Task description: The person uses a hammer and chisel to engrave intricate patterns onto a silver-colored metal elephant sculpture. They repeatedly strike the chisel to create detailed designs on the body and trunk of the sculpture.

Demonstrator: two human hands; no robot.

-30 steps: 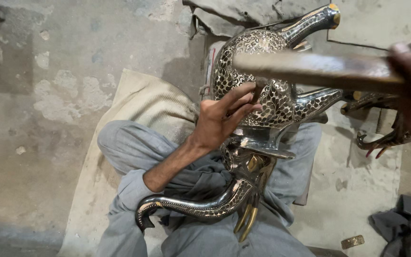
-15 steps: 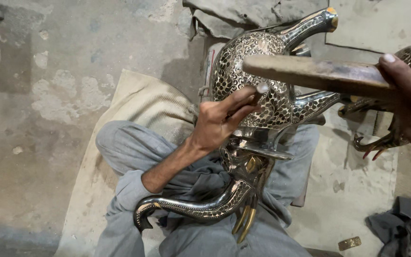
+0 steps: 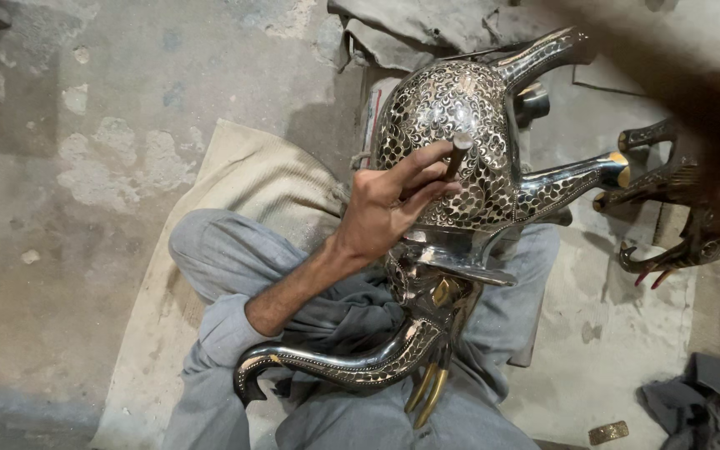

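While the left hand [image 3: 389,208] pinches a short dark punch [image 3: 457,154] between curled fingers against it, silver metal elephant figure [image 3: 460,142], patterned belly up, lying in the lap, trunk [image 3: 335,367] curving left, right hand [image 3: 710,92] blurred far right, grip cannot be told.

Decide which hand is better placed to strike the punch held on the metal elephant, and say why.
Probably the right. The left hand is busy pinching the punch against the metal elephant. The right hand is a raised blur at the upper right, clear of the elephant; what it grips cannot be made out.
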